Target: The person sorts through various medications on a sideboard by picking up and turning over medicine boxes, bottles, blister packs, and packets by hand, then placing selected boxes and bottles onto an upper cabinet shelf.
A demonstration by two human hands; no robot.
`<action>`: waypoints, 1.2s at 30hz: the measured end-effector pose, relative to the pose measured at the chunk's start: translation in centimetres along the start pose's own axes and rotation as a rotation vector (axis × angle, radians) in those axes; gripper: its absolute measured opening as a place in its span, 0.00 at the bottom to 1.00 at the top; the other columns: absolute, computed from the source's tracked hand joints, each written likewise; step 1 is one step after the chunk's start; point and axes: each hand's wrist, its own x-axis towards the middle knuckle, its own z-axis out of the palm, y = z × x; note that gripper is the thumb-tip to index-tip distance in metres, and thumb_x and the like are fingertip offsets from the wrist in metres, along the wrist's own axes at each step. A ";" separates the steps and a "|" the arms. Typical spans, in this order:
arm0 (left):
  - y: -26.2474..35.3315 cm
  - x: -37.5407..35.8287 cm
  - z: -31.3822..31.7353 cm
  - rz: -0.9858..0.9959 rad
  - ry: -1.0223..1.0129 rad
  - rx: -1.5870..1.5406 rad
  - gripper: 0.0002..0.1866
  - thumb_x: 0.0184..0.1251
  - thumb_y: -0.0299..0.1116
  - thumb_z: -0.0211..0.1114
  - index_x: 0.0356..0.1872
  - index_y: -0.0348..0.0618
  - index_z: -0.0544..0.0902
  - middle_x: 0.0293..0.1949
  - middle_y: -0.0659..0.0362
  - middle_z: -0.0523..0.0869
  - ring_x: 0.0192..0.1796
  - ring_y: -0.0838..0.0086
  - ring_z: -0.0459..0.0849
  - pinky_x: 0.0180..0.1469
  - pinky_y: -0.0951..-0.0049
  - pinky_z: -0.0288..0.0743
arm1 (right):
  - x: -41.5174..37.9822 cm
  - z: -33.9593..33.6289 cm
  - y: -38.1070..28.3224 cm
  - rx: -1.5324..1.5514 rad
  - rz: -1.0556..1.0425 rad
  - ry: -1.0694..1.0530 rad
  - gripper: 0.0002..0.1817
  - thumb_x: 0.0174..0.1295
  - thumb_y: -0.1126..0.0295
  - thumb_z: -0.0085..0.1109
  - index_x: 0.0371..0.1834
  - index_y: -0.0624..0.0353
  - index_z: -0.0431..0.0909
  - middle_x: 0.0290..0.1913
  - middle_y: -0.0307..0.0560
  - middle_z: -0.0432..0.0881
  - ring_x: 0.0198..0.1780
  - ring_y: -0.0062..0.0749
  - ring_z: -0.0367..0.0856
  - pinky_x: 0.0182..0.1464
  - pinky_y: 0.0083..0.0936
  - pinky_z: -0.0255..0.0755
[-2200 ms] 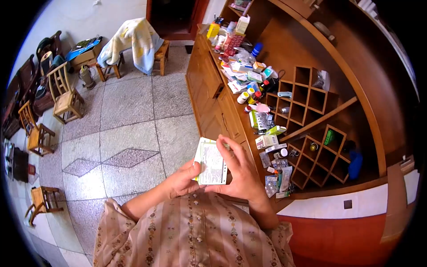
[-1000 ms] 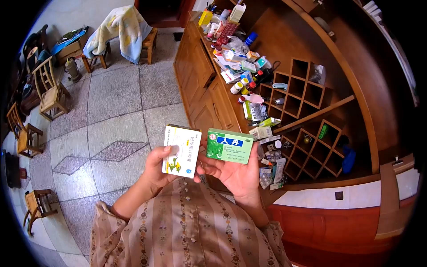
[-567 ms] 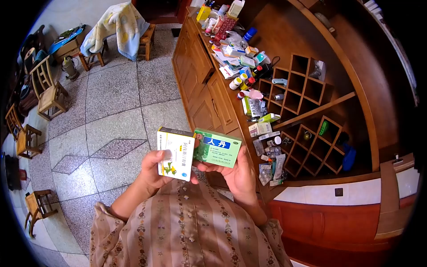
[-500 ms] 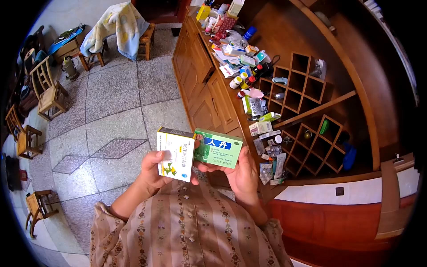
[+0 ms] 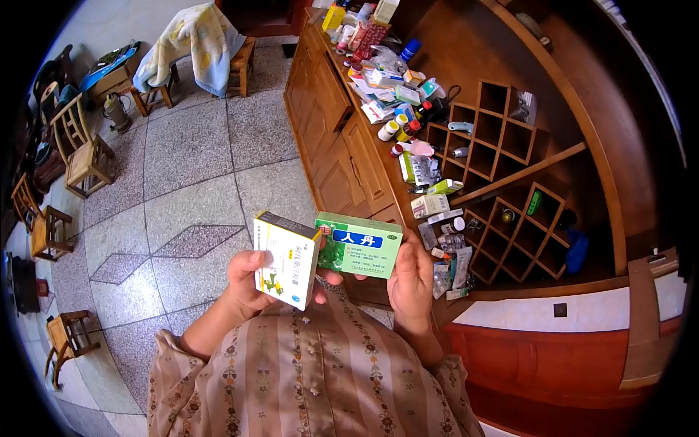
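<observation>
The left hand [image 5: 246,280] pinches a white box [image 5: 284,266] by its left side, thumb on the printed face and fingers behind, their tips peeping past the lower right edge. Gripped so near one side, the box leaves most of its lettering uncovered, which seems the point of that hold. The right hand [image 5: 413,280] closes on a green box [image 5: 364,255] at its right end, thumb along the edge; its fingers go mostly behind, probably to carry the weight from below. (Whose fingertips show under the green box I cannot tell.)

Both boxes are in front of the shirt [image 5: 309,371], side by side, the white one's right edge at the green one's left end, perhaps so both faces can be seen together. Beyond, on the right, the table [image 5: 398,186] bears yellow-capped bottles [image 5: 389,131] and cartons, crowded near its front, presumably within easy reach, with a lattice rack [image 5: 502,115] behind.
</observation>
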 end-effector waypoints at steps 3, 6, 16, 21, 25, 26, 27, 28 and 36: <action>0.1 -0.1 0.5 -0.011 0.006 0.018 0.42 0.52 0.54 0.62 0.63 0.33 0.68 0.53 0.41 0.77 0.51 0.39 0.78 0.47 0.45 0.77 | 0.1 -0.2 0.0 0.001 -0.005 -0.015 0.24 0.71 0.57 0.44 0.56 0.70 0.68 0.40 0.46 0.81 0.36 0.25 0.81 0.39 0.20 0.75; 0.1 -0.1 0.5 -0.033 -0.015 0.008 0.42 0.52 0.54 0.61 0.63 0.34 0.67 0.54 0.41 0.77 0.51 0.39 0.78 0.49 0.45 0.76 | 0.1 -0.3 0.0 0.010 0.018 -0.018 0.23 0.72 0.57 0.44 0.54 0.70 0.69 0.39 0.46 0.81 0.36 0.26 0.81 0.39 0.21 0.75; -0.1 0.0 1.1 -0.002 0.053 0.032 0.41 0.52 0.54 0.61 0.63 0.33 0.68 0.51 0.38 0.78 0.51 0.39 0.78 0.52 0.45 0.74 | 0.1 -0.8 0.0 0.001 0.007 -0.016 0.21 0.72 0.59 0.43 0.53 0.70 0.70 0.37 0.45 0.81 0.35 0.23 0.79 0.39 0.20 0.73; -0.3 0.2 0.4 -0.036 -0.064 -0.032 0.44 0.53 0.52 0.60 0.66 0.28 0.60 0.56 0.33 0.73 0.55 0.42 0.77 0.55 0.51 0.74 | 0.0 -1.0 0.0 -0.011 0.009 -0.006 0.21 0.72 0.59 0.44 0.52 0.69 0.70 0.37 0.44 0.81 0.35 0.22 0.78 0.39 0.18 0.71; -0.2 0.2 0.9 -0.055 -0.065 -0.030 0.45 0.53 0.52 0.59 0.67 0.29 0.58 0.55 0.32 0.74 0.54 0.42 0.78 0.56 0.53 0.74 | 0.0 -1.3 0.2 -0.020 0.026 -0.011 0.21 0.71 0.58 0.45 0.52 0.69 0.71 0.38 0.43 0.80 0.37 0.21 0.78 0.41 0.18 0.71; -0.3 0.2 1.2 -0.040 -0.012 -0.003 0.43 0.52 0.53 0.60 0.65 0.32 0.63 0.52 0.32 0.76 0.52 0.41 0.78 0.54 0.51 0.74 | 0.0 -1.4 0.3 -0.022 0.032 -0.015 0.21 0.71 0.58 0.45 0.52 0.69 0.71 0.38 0.43 0.80 0.38 0.20 0.78 0.42 0.17 0.71; -0.3 0.2 1.3 -0.024 0.040 0.024 0.41 0.52 0.55 0.60 0.63 0.35 0.68 0.49 0.32 0.77 0.49 0.39 0.79 0.53 0.48 0.74 | 0.1 -1.4 0.3 -0.022 0.033 -0.016 0.21 0.71 0.58 0.45 0.52 0.69 0.71 0.38 0.43 0.80 0.38 0.20 0.78 0.42 0.17 0.71; -0.3 0.1 1.2 -0.024 0.040 0.024 0.41 0.52 0.55 0.60 0.63 0.35 0.68 0.49 0.32 0.77 0.49 0.39 0.79 0.53 0.48 0.74 | 0.1 -1.4 0.4 -0.021 0.028 -0.014 0.21 0.71 0.58 0.45 0.52 0.68 0.71 0.39 0.42 0.80 0.39 0.20 0.77 0.42 0.17 0.70; -0.2 0.0 1.0 -0.001 0.042 0.011 0.40 0.53 0.53 0.60 0.63 0.33 0.68 0.50 0.33 0.78 0.50 0.38 0.78 0.53 0.47 0.74 | 0.5 -1.0 0.2 -0.037 0.038 0.015 0.20 0.72 0.60 0.45 0.52 0.68 0.72 0.41 0.40 0.79 0.41 0.18 0.76 0.44 0.16 0.69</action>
